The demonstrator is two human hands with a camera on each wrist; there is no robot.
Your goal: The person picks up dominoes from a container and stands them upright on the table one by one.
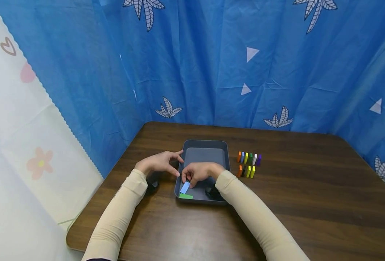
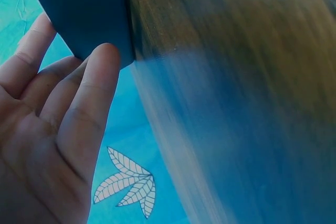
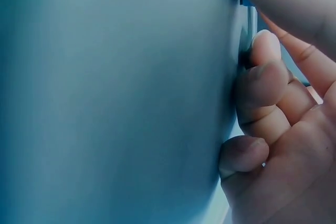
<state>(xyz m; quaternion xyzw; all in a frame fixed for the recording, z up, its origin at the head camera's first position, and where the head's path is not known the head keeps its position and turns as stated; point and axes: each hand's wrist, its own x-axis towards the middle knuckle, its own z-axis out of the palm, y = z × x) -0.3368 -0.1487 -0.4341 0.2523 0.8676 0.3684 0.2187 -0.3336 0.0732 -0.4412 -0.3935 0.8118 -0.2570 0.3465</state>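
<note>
A grey tray lies on the table. My right hand reaches down inside it, and its thumb and index finger pinch the upper end of a light blue block. A green block lies in the tray's near left corner, right by the blue one. In the right wrist view the other fingers curl in close to the tray's floor. My left hand is at the tray's left rim, with fingers spread and thumb apart. The left wrist view has its fingertips right at the tray's wall.
Right of the tray, several coloured blocks stand upright in two rows: a far row with a white block and a purple block, a near row with an orange block. A blue curtain hangs behind the wooden table.
</note>
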